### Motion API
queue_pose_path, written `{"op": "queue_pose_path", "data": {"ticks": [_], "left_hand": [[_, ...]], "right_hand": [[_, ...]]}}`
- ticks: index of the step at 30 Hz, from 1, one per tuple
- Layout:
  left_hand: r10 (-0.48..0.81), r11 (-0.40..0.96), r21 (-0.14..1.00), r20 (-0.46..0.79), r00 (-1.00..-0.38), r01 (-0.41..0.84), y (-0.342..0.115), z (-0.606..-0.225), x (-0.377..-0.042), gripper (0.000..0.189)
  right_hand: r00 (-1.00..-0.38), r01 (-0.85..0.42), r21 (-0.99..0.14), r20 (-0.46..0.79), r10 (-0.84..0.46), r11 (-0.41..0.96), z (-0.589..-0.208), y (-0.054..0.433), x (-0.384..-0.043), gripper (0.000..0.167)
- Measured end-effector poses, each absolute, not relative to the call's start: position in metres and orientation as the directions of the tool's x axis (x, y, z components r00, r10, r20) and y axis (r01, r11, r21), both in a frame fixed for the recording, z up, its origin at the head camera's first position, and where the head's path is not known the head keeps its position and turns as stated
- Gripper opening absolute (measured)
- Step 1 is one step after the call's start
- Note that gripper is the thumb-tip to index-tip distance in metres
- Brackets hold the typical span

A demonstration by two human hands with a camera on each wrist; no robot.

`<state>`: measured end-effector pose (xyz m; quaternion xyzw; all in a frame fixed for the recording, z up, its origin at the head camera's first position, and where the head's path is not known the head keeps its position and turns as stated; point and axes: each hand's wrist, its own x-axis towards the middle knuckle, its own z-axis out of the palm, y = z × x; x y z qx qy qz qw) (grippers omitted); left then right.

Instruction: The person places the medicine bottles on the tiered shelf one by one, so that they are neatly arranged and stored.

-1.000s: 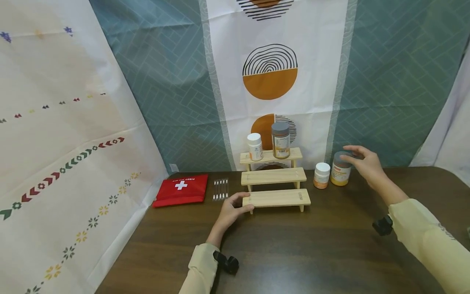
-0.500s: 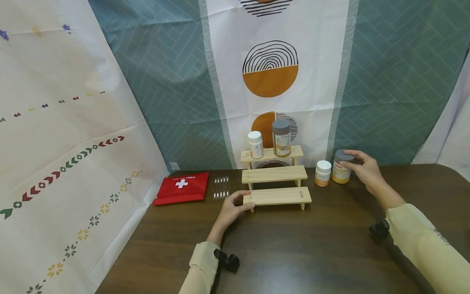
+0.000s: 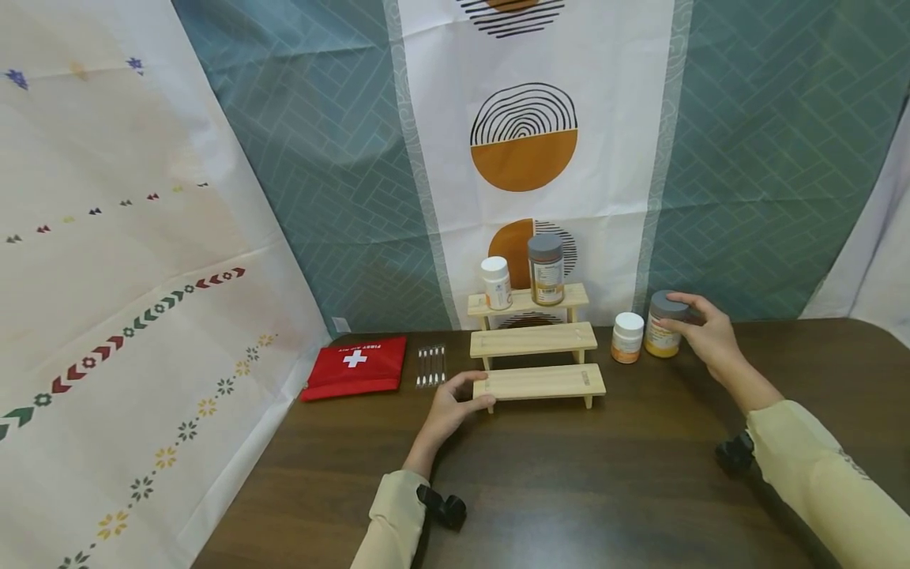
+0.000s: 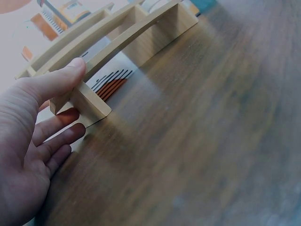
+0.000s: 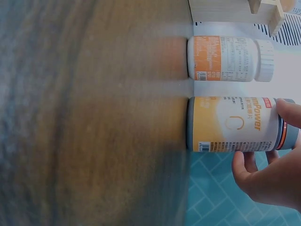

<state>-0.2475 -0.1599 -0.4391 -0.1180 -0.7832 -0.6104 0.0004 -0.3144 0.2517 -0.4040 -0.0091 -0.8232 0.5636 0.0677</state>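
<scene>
My right fingers (image 5: 241,170) grip a grey-capped bottle (image 5: 235,123) near its top; it stands upright on the brown surface (image 3: 540,490). My left fingers (image 4: 60,139) hold the wooden rack (image 3: 540,382) by its front left corner. Just beside my bottle stands a smaller white-capped bottle (image 3: 627,338); beyond the rack's left lie cotton swabs (image 3: 430,366).

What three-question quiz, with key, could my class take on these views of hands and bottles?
1. True or false: the red first aid kit lies left of the three-tier wooden stand.
2. What stands on its top tier?
3. Fill in: the right grip holds a yellow-and-white bottle marked with a large letter ___.

Key: 1. True. 2. A white-lidded bottle and a taller gray-lidded bottle. 3. C.
</scene>
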Motion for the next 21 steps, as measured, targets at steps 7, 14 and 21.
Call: {"op": "queue_pose_path", "data": {"ticks": [7, 14, 21], "left_hand": [[0.186, 0.226, 0.957, 0.142, -0.972, 0.183, -0.1593, -0.4393, -0.2479, 0.042], [0.181, 0.224, 0.957, 0.143, -0.973, 0.182, -0.1585, -0.4393, -0.2476, 0.042], [0.183, 0.228, 0.955, 0.15, -0.972, 0.19, -0.1586, -0.4398, -0.248, 0.041]], "right_hand": [[-0.987, -0.054, -0.919, 0.109, 0.121, 0.391, -0.4049, 0.2522, -0.3163, 0.058], [-0.987, -0.053, -0.917, 0.109, 0.122, 0.396, -0.4044, 0.2545, -0.3168, 0.06], [-0.988, -0.054, -0.914, 0.108, 0.114, 0.403, -0.4011, 0.2565, -0.3162, 0.062]]}}
